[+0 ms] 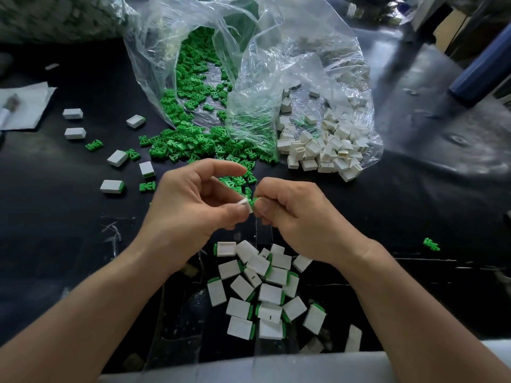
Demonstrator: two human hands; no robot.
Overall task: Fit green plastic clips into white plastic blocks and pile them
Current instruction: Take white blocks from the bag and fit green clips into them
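Finished blocks (265,291) lie piled at the table's (69,217) near edge, below my wrists. Above them, my left hand (190,205) pinches a white block (244,202) at its fingertips, and my right hand (298,214) pinches a green clip (253,202) touching the block's end. Loose clips (190,142) spill from a bag (193,64) beyond.

two hands (193,200), two plastic bags (304,87)

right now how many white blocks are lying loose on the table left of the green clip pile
6 white blocks: two far left, one near the clip bag at, three lower down. Others may be hidden behind the left hand.
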